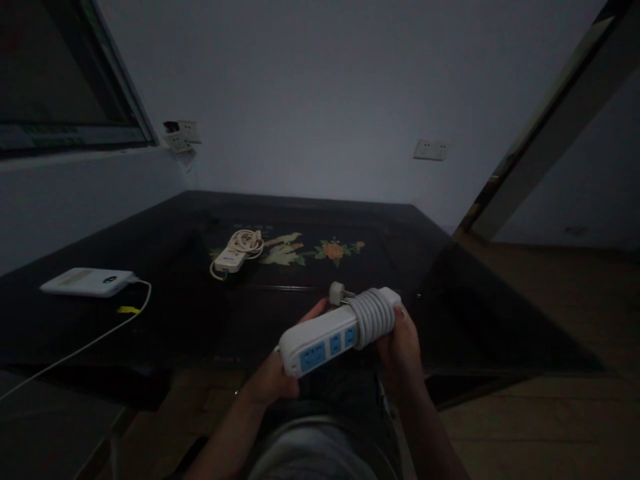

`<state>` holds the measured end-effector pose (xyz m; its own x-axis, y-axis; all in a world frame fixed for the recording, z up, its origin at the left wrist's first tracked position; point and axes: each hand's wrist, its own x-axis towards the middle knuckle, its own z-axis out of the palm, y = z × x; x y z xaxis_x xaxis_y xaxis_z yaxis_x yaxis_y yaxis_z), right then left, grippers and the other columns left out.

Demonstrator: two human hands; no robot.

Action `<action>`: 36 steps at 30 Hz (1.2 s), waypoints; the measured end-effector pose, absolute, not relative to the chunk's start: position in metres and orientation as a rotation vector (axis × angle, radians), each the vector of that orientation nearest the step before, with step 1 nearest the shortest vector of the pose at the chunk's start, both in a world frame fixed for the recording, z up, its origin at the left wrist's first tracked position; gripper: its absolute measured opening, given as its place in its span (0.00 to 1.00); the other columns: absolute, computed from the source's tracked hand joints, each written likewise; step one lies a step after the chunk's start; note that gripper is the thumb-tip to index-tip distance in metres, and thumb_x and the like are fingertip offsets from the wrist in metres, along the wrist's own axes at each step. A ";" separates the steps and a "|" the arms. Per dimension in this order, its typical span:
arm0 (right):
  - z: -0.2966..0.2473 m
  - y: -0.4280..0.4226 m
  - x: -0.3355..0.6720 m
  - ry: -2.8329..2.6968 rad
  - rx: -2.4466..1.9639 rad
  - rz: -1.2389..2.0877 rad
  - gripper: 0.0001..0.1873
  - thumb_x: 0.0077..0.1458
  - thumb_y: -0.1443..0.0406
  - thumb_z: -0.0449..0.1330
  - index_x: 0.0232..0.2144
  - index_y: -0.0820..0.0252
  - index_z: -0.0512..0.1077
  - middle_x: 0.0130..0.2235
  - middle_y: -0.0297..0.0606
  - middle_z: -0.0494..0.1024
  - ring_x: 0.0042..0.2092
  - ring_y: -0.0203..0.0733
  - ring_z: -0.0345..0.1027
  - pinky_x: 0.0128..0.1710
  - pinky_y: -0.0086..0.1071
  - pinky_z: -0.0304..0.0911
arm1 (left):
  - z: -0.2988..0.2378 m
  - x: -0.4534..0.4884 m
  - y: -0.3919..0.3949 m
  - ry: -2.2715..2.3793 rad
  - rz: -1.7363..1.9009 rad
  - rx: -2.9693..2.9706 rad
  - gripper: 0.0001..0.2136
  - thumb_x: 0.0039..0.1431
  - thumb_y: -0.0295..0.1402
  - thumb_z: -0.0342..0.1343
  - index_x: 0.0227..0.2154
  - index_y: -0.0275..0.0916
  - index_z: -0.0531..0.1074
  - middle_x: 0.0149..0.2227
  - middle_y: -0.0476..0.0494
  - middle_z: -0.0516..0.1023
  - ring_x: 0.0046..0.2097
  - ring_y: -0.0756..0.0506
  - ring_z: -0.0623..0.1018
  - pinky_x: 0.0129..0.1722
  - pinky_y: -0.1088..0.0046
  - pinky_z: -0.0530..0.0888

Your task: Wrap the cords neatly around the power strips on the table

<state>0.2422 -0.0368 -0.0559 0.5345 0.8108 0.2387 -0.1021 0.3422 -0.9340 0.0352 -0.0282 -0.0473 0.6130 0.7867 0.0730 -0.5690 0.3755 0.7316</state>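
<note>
Both my hands hold a white power strip (pixel 323 328) with blue socket faces, just above the near edge of the dark table. My left hand (pixel 273 380) grips its left end from below, with fingers partly hidden behind it. Around the right end my right hand (pixel 403 343) is closed, beside the coils of the strip's grey-white cord (pixel 373 317). The cord is wound tightly round the strip in several turns. Its plug (pixel 337 293) sticks out above the strip's upper edge, near the first coil.
On the dark table (pixel 475 320), which has a painted flower pattern, lies a smaller white socket block (pixel 231 259) with a coiled cord. A white power bank (pixel 87 282) with a cable sits at the left, near a yellow scrap (pixel 129 310). A wall socket (pixel 430 150) is behind.
</note>
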 end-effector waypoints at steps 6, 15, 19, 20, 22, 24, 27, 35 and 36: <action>-0.022 -0.014 0.266 -1.100 -1.118 0.812 0.18 0.48 0.53 0.63 0.36 0.60 0.73 0.33 0.36 0.76 0.34 0.40 0.68 0.33 0.30 0.63 | -0.047 0.038 -0.021 0.381 0.801 0.928 0.41 0.45 0.41 0.67 0.61 0.44 0.56 0.59 0.34 0.65 0.56 0.36 0.70 0.52 0.62 0.68; -0.005 0.004 0.273 -1.365 -1.208 0.737 0.14 0.49 0.56 0.62 0.35 0.58 0.73 0.32 0.34 0.75 0.34 0.40 0.66 0.33 0.29 0.61 | -0.050 0.078 -0.016 0.627 0.974 0.979 0.34 0.46 0.35 0.67 0.53 0.40 0.56 0.47 0.38 0.75 0.47 0.40 0.76 0.42 0.69 0.73; -0.011 0.003 0.271 -1.303 -1.200 0.743 0.15 0.48 0.55 0.62 0.36 0.58 0.72 0.32 0.34 0.75 0.34 0.40 0.66 0.32 0.30 0.62 | -0.051 0.077 -0.018 0.618 1.010 1.009 0.32 0.47 0.34 0.66 0.53 0.40 0.56 0.49 0.39 0.73 0.48 0.42 0.76 0.44 0.70 0.72; -0.012 0.003 0.270 -1.290 -1.195 0.744 0.16 0.48 0.55 0.63 0.36 0.58 0.72 0.32 0.34 0.75 0.34 0.41 0.67 0.33 0.30 0.62 | -0.051 0.077 -0.018 0.609 1.014 1.015 0.31 0.48 0.34 0.65 0.53 0.40 0.56 0.48 0.39 0.73 0.47 0.42 0.76 0.44 0.70 0.72; -0.012 0.002 0.268 -1.271 -1.179 0.740 0.16 0.47 0.55 0.63 0.36 0.58 0.72 0.33 0.35 0.75 0.35 0.41 0.67 0.34 0.30 0.63 | -0.052 0.079 -0.019 0.596 1.024 1.027 0.31 0.49 0.34 0.64 0.54 0.40 0.55 0.48 0.40 0.74 0.48 0.43 0.76 0.45 0.71 0.72; -0.011 0.001 0.266 -1.266 -1.158 0.730 0.16 0.48 0.55 0.63 0.37 0.57 0.72 0.35 0.35 0.76 0.37 0.42 0.68 0.36 0.31 0.63 | -0.052 0.081 -0.020 0.595 1.034 1.038 0.32 0.50 0.35 0.64 0.55 0.40 0.54 0.49 0.39 0.73 0.49 0.42 0.75 0.46 0.70 0.71; -0.010 0.001 0.265 -1.276 -1.149 0.706 0.15 0.49 0.55 0.62 0.37 0.57 0.73 0.36 0.36 0.76 0.38 0.43 0.68 0.38 0.32 0.64 | -0.053 0.082 -0.021 0.639 1.056 1.052 0.32 0.50 0.35 0.64 0.55 0.40 0.53 0.51 0.37 0.72 0.50 0.41 0.75 0.46 0.69 0.72; -0.018 0.000 0.264 -1.077 -1.074 0.815 0.15 0.50 0.53 0.61 0.34 0.56 0.75 0.33 0.34 0.75 0.36 0.40 0.66 0.37 0.31 0.61 | -0.039 0.063 -0.017 0.637 1.098 1.205 0.17 0.53 0.41 0.61 0.41 0.39 0.66 0.44 0.40 0.77 0.44 0.44 0.77 0.43 0.71 0.72; -0.019 0.000 0.262 -1.044 -1.053 0.855 0.15 0.50 0.52 0.61 0.33 0.56 0.75 0.33 0.33 0.75 0.36 0.40 0.66 0.38 0.30 0.60 | -0.038 0.062 -0.017 0.637 1.112 1.218 0.16 0.52 0.40 0.62 0.40 0.38 0.67 0.42 0.41 0.78 0.43 0.45 0.78 0.42 0.72 0.72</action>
<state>0.2621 0.0001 -0.0188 0.2912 0.9226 0.2530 -0.0668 0.2834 -0.9567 0.0622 -0.0165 -0.0379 0.3720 0.9135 0.1648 -0.3197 -0.0406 0.9466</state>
